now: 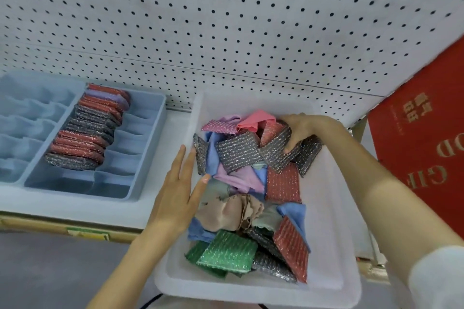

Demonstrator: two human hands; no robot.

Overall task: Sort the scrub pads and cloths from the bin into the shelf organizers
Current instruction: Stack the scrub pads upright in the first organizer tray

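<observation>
Translucent white plastic bin on shelf: jumbled rectangular scrub pads, glittery ribbed knit, in grey, red, green, pink; among them soft crumpled cloths in beige, blue, lilac, coral. Right hand: fingers curled, grasping grey pad at bin's far end. Left hand: fingers straight, released, flat at bin's left wall. Left of bin, blue-grey divided organizer holds leaning row of red, grey, lilac pads.

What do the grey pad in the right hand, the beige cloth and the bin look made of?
The grey pad, gripped by the right hand: likely knitted metallic-thread fabric over sponge; glittery ribbed rows. The beige cloth: soft matte textile, probably microfibre; it crumples in folds. The bin: frosted white plastic, smooth, seemingly rigid.
</observation>
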